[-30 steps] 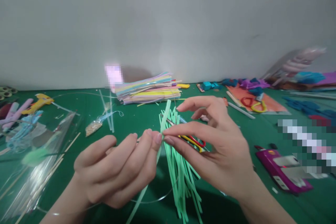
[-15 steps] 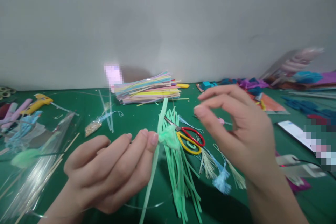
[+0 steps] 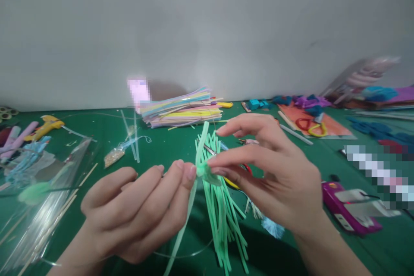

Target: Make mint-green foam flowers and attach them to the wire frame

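Observation:
Thumb and forefinger of my left hand are pinched at the side of a folded light green pipe cleaner. One end of it stands up, and a long tail hangs down past the left fingers. From the other side my right hand grips the folded part between thumb and forefinger, its other fingers raised. Behind the hands lies a bundle of green pipe cleaners. Scissors rest on the bundle; my right hand hides most of their red and yellow handles. A blue tassel shows below that hand.
A pastel pipe cleaner bundle lies by the white partition. To the left are a yellow glue gun, a small bag of beads and clear wrapping. More scissors and a purple device are on the right.
My right hand has come in leftward and down from above the scissors, and its thumb and forefinger have closed on the folded green pipe cleaner. My left hand stays nearly still.

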The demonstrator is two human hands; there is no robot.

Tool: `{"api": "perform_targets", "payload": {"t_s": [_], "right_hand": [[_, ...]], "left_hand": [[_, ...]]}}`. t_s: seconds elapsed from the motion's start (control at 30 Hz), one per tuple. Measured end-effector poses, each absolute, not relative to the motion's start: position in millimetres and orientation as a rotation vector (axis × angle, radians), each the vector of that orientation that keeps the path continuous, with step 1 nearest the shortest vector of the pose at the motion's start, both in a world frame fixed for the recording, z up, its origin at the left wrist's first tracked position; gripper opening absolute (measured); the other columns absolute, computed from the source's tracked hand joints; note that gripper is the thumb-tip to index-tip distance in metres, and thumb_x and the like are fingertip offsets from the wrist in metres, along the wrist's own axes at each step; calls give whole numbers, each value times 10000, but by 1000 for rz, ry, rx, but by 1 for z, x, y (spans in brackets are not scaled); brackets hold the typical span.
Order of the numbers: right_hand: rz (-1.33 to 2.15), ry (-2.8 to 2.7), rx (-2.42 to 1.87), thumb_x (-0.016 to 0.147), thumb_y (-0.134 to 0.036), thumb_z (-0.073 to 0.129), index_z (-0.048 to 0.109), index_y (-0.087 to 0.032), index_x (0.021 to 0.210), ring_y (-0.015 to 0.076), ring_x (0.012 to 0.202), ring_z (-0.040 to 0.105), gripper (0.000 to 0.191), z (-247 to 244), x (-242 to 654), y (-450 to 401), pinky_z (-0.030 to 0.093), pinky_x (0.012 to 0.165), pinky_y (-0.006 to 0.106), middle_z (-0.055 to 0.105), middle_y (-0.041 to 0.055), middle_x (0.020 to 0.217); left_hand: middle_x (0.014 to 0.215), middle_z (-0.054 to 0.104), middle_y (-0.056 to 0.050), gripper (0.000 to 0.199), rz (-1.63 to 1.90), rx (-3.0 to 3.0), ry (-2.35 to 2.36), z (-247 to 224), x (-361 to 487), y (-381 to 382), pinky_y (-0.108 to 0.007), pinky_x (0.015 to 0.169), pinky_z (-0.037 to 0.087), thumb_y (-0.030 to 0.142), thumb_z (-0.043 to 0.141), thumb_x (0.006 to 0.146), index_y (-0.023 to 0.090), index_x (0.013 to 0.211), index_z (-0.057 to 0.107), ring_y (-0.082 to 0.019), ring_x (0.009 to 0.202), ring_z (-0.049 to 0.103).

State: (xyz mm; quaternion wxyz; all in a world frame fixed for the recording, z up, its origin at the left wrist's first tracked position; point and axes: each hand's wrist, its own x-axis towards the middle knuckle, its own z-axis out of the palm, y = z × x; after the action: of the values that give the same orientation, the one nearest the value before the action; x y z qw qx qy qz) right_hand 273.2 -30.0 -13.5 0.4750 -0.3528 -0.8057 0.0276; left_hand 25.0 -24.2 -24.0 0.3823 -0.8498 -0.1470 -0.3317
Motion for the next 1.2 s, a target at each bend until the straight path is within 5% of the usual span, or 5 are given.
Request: {"api": "perform_targets", "payload": {"t_s": [0.13,0.43,0.63,0.93,1.2], "right_hand": [[42,-1888,-889,928,-214,651,650,-225,903,197,1060,602,28,-17,279,-23,469,953,387,631,32,1013],[192,-1644,-1138,1049,-385,397,530,-223,586,165,728,575,508,-15,277,-28,420,681,335,580,8,651],[244,-1973,-1217,845,-489,732,542,-194,672,126,662,506,392,-16,262,-40,369,603,276,554,-33,648],[-227,-2090,-1080,952,-245,598,634,-144,752,175,759,550,227,-29,252,-33,397,686,338,675,44,787],[56,-1843,-1059,958,-191,556,620,-161,921,130,779,618,80,-44,265,-5,473,730,270,675,19,854]], "left_hand": [[1093,774,31,163,-841,-2156,-395,-27,28,-24,-308,628,492,177,782,832,276,962,789,-139,767,693],[1224,681,-52,261,-753,-2177,-347,-29,24,-26,-336,695,472,165,791,829,200,1086,761,-145,897,626],[1156,717,-52,247,-794,-2131,-356,-33,28,-21,-347,682,468,119,806,796,189,1032,779,-159,859,623],[928,761,-44,113,-860,-2033,-274,-29,34,-1,-326,595,460,120,800,788,173,887,794,-164,741,622],[818,769,-1,243,-1389,-2321,-781,-59,40,28,-305,644,452,89,763,786,282,930,793,-172,724,635]]}}
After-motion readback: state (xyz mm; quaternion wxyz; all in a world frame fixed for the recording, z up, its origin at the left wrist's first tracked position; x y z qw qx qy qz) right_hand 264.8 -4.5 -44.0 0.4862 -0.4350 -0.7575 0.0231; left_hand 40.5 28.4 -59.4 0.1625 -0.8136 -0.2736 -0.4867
